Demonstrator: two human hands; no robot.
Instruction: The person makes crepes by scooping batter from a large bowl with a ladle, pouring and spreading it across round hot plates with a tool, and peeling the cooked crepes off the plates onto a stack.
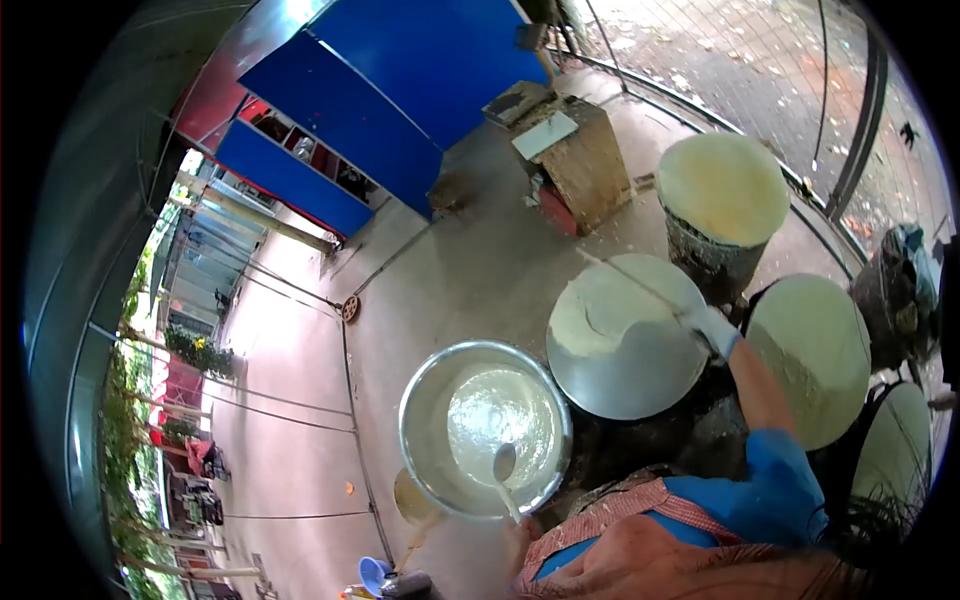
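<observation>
My left hand (518,538) is closed round the handle of the ladle (505,464), its separate fingers too small to tell, and the ladle's bowl is inside the metal basin (416,462) of pale batter (500,405). My right hand (712,332), whitish, grips a thin stick (632,280) that reaches across the round griddle (632,372), which pale batter partly covers. Beyond stands a pale-topped drum (722,190), then a wooden box (585,165) and blue panels (420,70).
</observation>
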